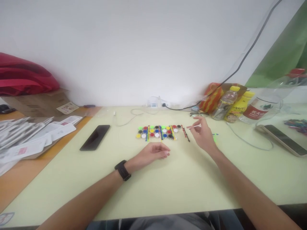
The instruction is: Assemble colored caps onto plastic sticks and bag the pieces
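Observation:
Several small round discs point(157, 131) in red, yellow, green, blue, white and black lie in short rows on the table. Thin coloured sticks point(160, 132) stand between groups of them. To their right lie a red stick and a black stick point(186, 133), close together. My right hand point(202, 135) is raised just right of these, its fingers pinching a thin white stick point(193, 126). My left hand point(153, 154) rests in front of the discs, fingers curled and thumb against them; whatever it may hold is hidden. More green and blue pieces point(215, 137) show partly behind my right wrist.
A black phone point(95, 137) lies left; another phone point(285, 139) lies right. Bottles point(226, 102), a large jug point(260, 110) and a cable stand or run at the back right. Papers point(35, 134) and a cardboard box point(35, 103) are far left. Mixed coloured pieces point(297, 125) lie far right.

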Motion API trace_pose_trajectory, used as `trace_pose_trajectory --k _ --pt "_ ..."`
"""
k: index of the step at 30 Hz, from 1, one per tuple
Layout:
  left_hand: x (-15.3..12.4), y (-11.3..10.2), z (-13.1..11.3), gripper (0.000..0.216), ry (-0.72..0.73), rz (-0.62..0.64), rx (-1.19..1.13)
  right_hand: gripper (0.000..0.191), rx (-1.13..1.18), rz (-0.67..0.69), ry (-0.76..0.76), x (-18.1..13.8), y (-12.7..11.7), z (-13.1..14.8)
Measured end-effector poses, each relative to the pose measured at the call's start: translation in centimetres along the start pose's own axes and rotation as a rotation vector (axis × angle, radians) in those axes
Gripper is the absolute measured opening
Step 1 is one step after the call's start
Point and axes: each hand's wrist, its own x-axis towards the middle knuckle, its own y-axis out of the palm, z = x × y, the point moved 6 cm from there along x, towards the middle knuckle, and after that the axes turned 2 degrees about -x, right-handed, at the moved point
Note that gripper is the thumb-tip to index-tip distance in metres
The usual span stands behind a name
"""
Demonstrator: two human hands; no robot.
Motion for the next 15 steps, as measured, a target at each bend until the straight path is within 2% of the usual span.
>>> trace_pose_trajectory --k 3,8,15 --pt "0.0 0.0 -0.1 0.030 0.000 0.000 0.001 0.058 -0.006 0.020 0.005 -0.1 0.5 -0.4" --pt "-0.1 0.2 -0.5 0.031 -0.009 -0.012 0.004 0.021 -0.199 0.108 -0.039 -0.7 1.9 -0.4" --pt "-0.1 0.2 -0.5 0.032 -0.014 -0.029 -0.009 0.019 -0.287 0.154 -0.061 -0.9 2.8 -1.1"
